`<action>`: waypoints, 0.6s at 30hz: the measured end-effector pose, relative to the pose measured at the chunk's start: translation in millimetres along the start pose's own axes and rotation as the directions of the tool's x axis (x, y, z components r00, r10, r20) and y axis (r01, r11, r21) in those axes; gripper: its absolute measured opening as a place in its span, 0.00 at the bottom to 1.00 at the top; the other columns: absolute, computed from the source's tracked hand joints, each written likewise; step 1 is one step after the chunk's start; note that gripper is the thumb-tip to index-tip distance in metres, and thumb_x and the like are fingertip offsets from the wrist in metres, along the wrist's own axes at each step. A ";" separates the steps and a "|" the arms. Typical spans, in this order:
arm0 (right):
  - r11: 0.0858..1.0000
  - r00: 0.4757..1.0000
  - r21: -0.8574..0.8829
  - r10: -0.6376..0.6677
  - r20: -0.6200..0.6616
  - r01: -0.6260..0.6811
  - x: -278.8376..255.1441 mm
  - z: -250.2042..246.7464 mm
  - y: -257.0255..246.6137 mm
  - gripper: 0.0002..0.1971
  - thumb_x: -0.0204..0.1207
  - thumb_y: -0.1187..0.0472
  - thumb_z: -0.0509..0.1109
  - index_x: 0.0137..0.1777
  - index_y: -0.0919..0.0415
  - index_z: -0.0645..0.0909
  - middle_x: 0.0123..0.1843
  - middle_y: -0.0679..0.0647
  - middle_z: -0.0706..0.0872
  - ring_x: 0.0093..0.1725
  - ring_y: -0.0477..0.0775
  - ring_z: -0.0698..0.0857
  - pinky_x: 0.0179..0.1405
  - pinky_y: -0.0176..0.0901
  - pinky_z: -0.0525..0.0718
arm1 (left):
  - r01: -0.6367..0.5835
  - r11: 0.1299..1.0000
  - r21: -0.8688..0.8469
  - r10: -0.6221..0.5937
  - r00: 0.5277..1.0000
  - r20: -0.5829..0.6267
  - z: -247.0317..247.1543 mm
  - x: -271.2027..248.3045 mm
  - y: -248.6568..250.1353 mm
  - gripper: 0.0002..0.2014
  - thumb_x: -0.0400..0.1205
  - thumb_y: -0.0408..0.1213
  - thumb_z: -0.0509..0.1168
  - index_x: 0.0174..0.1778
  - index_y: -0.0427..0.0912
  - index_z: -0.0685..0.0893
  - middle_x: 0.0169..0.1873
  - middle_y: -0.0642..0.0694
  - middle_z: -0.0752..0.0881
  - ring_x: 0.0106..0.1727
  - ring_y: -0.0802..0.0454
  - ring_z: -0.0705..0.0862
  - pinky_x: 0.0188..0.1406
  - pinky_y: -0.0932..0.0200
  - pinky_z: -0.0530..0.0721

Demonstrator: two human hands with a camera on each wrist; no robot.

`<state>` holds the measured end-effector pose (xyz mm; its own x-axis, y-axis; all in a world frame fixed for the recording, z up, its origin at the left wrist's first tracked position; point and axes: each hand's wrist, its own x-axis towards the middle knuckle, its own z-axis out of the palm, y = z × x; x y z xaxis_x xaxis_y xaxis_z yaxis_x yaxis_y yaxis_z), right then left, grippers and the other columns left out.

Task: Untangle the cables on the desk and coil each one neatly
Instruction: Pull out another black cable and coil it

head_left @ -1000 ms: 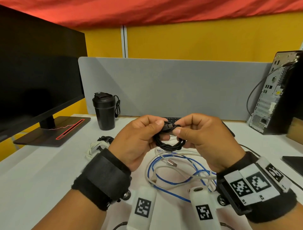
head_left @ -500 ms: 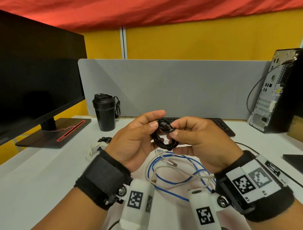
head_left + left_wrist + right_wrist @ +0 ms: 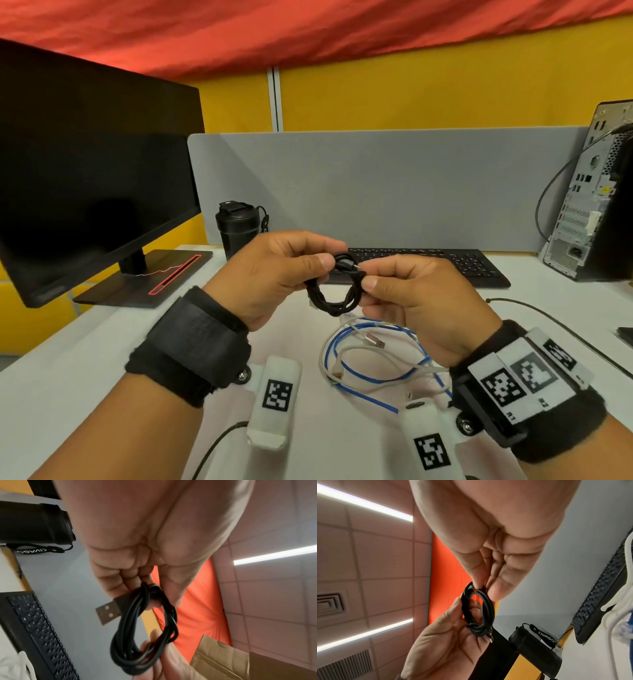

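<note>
Head view showed the black cable coil (image 3: 335, 289) hanging upright between both hands above the desk, left hand (image 3: 274, 274) gripping its left side, right hand (image 3: 416, 301) pinching its right (USB plug toward the left fingers).

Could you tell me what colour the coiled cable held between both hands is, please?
Black: the thin coiled black cable, black USB plug included, shows best in the left wrist view.
</note>
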<state>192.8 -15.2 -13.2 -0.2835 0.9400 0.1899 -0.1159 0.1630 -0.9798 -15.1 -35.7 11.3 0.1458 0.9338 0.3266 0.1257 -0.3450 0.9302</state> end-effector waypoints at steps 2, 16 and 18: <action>0.998 1.000 0.066 0.015 -0.004 -0.015 -0.5 0.0 -2.8 0.07 0.76 0.71 0.72 0.51 0.64 0.89 0.45 0.63 0.93 0.42 0.57 0.91 0.36 0.41 0.88 | 0.048 0.999 0.023 -0.046 0.997 -0.067 -10.6 -1.1 5.6 0.09 0.78 0.29 0.72 0.47 0.46 0.93 0.40 0.46 0.93 0.40 0.55 0.89 0.41 0.64 0.86; 0.999 0.998 0.038 0.034 -0.060 -0.031 7.8 -24.4 -8.8 0.05 0.79 0.64 0.70 0.47 0.61 0.87 0.41 0.57 0.92 0.37 0.51 0.88 0.35 0.41 0.89 | 0.400 0.540 0.740 -0.410 0.894 -0.184 -106.8 -10.0 -10.4 0.03 0.79 0.35 0.75 0.44 0.49 0.92 0.41 0.53 0.92 0.40 0.58 0.86 0.40 0.66 0.81; 0.998 0.998 0.042 0.038 -0.054 -0.036 8.5 -27.3 -9.1 0.05 0.79 0.64 0.70 0.47 0.62 0.87 0.40 0.56 0.91 0.35 0.50 0.88 0.32 0.39 0.88 | 0.403 0.488 0.774 -0.448 0.877 -0.174 -107.7 -8.1 -21.0 0.03 0.79 0.35 0.75 0.45 0.48 0.92 0.44 0.49 0.93 0.45 0.54 0.87 0.46 0.63 0.84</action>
<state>217.4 -0.5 -4.4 -0.2359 0.9604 0.1484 -0.1452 0.1162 -0.9826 -124.6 -25.8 7.2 -0.0995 0.9899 -0.1006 0.8798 0.1347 0.4558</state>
